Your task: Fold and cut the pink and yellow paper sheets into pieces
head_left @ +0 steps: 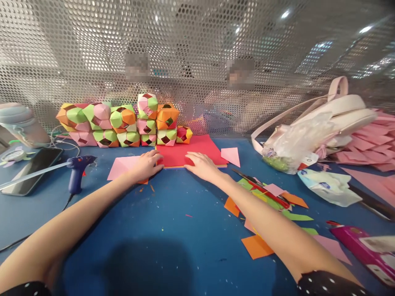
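At the centre of the frame, a stack of red paper [191, 151] is touched by the left hand [149, 163] and the right hand [200, 164]. Folded paper balls [123, 119] are piled behind at upper left. A blue glue gun [77, 172] is seen at left, a pale bag [333, 113] at upper right, and paper scraps [257, 246] are scattered at lower right.

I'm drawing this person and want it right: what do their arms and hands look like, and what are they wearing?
Both the left hand and the right hand are bare, with no gloves. The forearms are bare too. Near the bottom corners you can see black sleeves with little white dots.
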The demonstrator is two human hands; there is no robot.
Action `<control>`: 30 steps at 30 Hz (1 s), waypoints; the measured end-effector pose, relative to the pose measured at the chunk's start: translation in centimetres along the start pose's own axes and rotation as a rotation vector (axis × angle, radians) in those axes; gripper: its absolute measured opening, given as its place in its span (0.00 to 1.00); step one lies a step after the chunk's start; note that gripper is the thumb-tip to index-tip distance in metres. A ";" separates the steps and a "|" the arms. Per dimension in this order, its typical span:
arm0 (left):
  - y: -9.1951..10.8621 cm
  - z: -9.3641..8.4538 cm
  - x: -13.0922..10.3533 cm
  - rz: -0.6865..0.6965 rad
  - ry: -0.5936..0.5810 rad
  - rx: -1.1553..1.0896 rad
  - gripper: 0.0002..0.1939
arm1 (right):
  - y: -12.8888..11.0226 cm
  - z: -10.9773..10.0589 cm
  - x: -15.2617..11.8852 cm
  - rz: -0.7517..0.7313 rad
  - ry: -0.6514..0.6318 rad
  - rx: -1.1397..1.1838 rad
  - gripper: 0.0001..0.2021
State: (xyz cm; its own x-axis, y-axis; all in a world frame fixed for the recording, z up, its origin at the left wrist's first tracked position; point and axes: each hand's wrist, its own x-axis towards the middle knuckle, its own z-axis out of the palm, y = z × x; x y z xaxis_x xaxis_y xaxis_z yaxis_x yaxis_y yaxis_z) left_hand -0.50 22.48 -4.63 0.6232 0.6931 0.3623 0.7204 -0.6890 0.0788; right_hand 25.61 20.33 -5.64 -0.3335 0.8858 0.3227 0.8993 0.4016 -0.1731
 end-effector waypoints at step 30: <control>0.0 1.2 1.4 0.086 0.061 0.049 0.12 | 0.4 2.3 -0.6 -0.127 0.332 -0.027 0.14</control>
State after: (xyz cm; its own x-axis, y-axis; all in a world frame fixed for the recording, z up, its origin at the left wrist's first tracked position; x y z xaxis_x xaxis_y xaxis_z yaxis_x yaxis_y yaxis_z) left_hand 0.73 23.65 -5.21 0.6649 0.6163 0.4220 0.6798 -0.7334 0.0000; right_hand 25.54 20.52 -8.01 -0.3366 0.7036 0.6258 0.8652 0.4935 -0.0894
